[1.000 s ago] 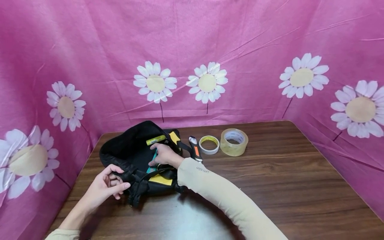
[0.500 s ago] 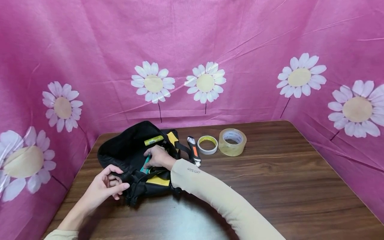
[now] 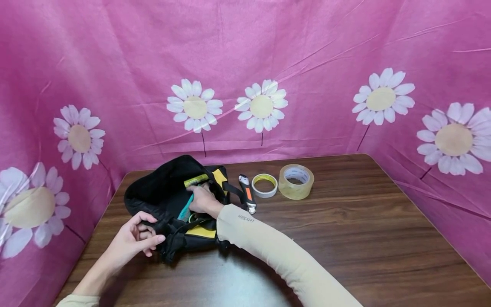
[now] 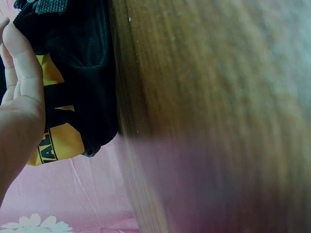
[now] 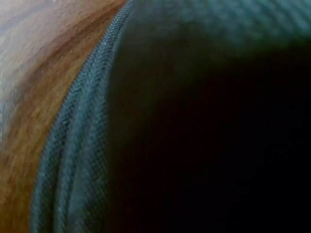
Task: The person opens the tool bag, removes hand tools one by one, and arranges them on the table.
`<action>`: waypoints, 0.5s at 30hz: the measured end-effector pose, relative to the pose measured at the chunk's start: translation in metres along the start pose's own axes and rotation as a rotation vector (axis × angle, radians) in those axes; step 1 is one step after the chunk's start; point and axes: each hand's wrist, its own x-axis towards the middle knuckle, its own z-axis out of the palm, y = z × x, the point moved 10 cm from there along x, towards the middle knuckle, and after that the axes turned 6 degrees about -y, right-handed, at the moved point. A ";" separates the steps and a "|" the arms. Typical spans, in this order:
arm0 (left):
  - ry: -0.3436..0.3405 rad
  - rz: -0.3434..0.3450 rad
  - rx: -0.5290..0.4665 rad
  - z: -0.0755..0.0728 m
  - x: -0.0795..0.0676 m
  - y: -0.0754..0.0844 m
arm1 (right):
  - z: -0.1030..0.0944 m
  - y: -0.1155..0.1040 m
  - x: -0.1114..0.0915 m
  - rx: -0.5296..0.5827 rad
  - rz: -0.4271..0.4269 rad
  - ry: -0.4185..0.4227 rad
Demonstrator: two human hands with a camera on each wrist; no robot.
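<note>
A black bag point(image 3: 176, 166) with yellow panels lies gaping at the table's left. At its near left edge, my left hand point(image 3: 132, 236) pinches the black fabric between thumb and fingers. The left wrist view shows this hand point(image 4: 24, 82) against the bag's side point(image 4: 87, 73). My right hand point(image 3: 205, 200) reaches into the bag, its fingers around the upper end of a slim teal strip-like thing point(image 3: 185, 209); its far fingertips are partly hidden. A yellow tube-like thing point(image 3: 195, 180) lies inside just beyond this hand. The right wrist view shows mostly dark fabric and a zipper edge point(image 5: 73, 145).
Right of the bag stand a black, silver and orange utility knife point(image 3: 247, 194), a narrow tape roll point(image 3: 264, 193) and a wide clear tape roll point(image 3: 295, 192). A bag strap point(image 3: 234, 189) reaches toward the knife. A pink flowered cloth point(image 3: 314, 128) hangs behind the wooden table point(image 3: 345, 230).
My right hand has shifted slightly left inside the bag, and the teal thing has moved left and tilted with it. My left hand stays on the bag's edge.
</note>
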 end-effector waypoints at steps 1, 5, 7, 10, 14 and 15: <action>-0.001 0.006 -0.001 0.000 0.000 0.001 | 0.000 0.000 0.000 -0.021 0.000 -0.003; -0.009 0.022 -0.005 0.000 0.000 0.002 | -0.001 -0.004 -0.002 -0.093 -0.033 0.003; -0.010 0.025 -0.003 0.000 0.000 0.002 | -0.002 -0.007 -0.004 -0.101 -0.065 0.014; -0.008 0.020 -0.003 0.000 0.000 0.003 | -0.001 -0.010 -0.005 -0.133 -0.123 0.034; -0.004 0.017 -0.006 0.000 0.000 0.003 | 0.001 -0.013 -0.005 -0.200 -0.183 0.049; -0.002 0.017 -0.005 0.000 0.000 0.003 | 0.001 -0.014 -0.005 -0.211 -0.185 0.047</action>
